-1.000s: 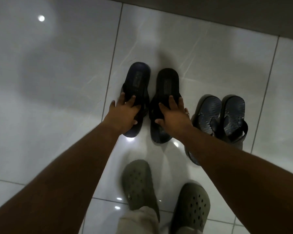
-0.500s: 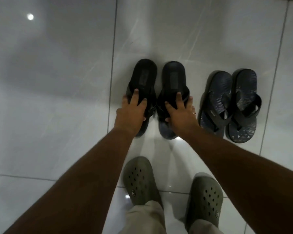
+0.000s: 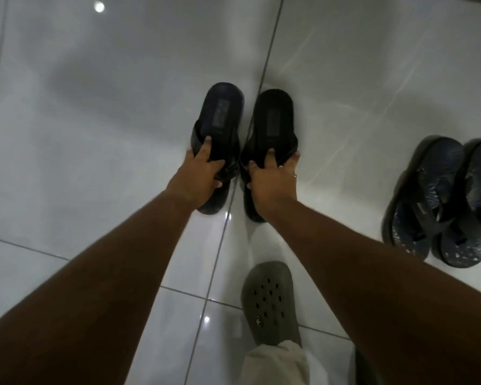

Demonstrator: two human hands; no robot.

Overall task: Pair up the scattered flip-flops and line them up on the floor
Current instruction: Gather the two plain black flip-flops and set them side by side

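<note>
A glossy white tiled floor (image 3: 95, 112) filled the view, its dark grout lines crossing under the shoes. Two bare forearms reached in from six o'clock toward the middle. At three o'clock, well apart from the hands, a blue patterned pair of flip-flops (image 3: 442, 201) lay side by side, touching, toes toward the person. At six o'clock stood a grey-green clog (image 3: 270, 301) with a pale trouser cuff (image 3: 275, 362) over its heel.

Near the centre, two black flip-flops lay parallel with a narrow gap between them, either side of a grout line. The left flip-flop (image 3: 221, 115) sat at about eleven o'clock of the right flip-flop (image 3: 272, 118). The left hand (image 3: 197, 179) lay over the straps of the left one, its fingers (image 3: 204, 151) curled around them in a grip. The right hand (image 3: 272, 182) covered the straps of the right one, fingers hooked over the strap and thumb at the inner edge. A ring (image 3: 295, 176) showed on the right hand.
</note>
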